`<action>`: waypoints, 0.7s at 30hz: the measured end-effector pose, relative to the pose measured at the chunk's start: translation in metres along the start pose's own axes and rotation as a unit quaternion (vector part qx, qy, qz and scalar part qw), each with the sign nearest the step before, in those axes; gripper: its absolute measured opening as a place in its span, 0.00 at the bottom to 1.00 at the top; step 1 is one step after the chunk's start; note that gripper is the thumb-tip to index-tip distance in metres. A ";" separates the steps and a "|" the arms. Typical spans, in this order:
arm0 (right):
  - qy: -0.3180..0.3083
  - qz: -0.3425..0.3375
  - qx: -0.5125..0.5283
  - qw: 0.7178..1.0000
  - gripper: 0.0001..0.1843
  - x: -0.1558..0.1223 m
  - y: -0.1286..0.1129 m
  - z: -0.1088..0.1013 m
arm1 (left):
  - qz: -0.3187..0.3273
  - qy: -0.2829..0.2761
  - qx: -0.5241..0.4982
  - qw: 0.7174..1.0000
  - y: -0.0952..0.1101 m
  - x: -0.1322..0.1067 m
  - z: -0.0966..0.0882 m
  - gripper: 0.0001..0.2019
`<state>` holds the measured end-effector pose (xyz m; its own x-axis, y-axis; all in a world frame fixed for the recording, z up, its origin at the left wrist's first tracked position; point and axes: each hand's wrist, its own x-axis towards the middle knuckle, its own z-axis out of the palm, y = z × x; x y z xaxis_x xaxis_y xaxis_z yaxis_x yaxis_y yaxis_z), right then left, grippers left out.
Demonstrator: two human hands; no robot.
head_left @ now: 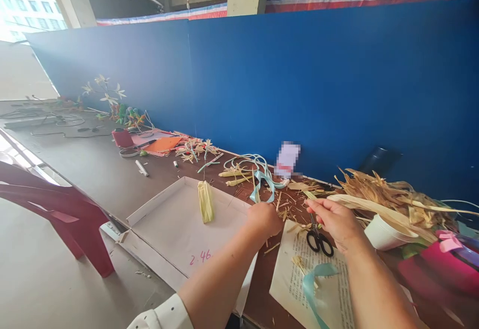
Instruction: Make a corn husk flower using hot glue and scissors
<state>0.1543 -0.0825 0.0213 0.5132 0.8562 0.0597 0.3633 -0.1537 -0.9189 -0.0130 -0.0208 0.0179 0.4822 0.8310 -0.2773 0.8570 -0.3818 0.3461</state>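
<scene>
My left hand (264, 218) is closed in a loose fist over the table beside a white cardboard tray (164, 224); what it holds, if anything, is hidden. My right hand (335, 221) hovers with fingers curled in a pinch on thin straw strips, just above black-handled scissors (319, 240) lying on a printed page (329, 289). A folded yellow husk bundle (205, 201) lies in the tray. A light blue ribbon (314, 281) curls on the page.
A pile of dried corn husks (385, 192) and a white cup (383, 233) sit at the right, with pink items (445, 256) beyond. Pale blue ribbon loops (262, 174), straw scraps and paper flowers (107, 94) line the blue partition. A red plastic chair (63, 214) stands left.
</scene>
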 end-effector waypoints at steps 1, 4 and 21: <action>-0.011 0.001 -0.016 1.000 0.20 0.002 0.005 0.004 | -0.011 0.007 -0.004 1.000 -0.001 -0.001 -0.001 0.17; -0.020 -0.006 -0.050 0.999 0.18 0.006 0.019 0.014 | -0.016 0.032 -0.038 0.999 -0.006 -0.003 0.000 0.17; -0.120 0.092 0.161 0.975 0.19 -0.015 0.018 0.036 | 0.050 0.049 -0.245 0.967 -0.002 -0.003 0.018 0.09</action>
<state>0.1251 -0.0803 -0.0105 0.3359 0.9256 -0.1744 -0.0008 -0.1849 -0.9828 -0.0130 -0.0295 0.0012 0.5185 0.8431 -0.1423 0.6066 -0.2454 0.7562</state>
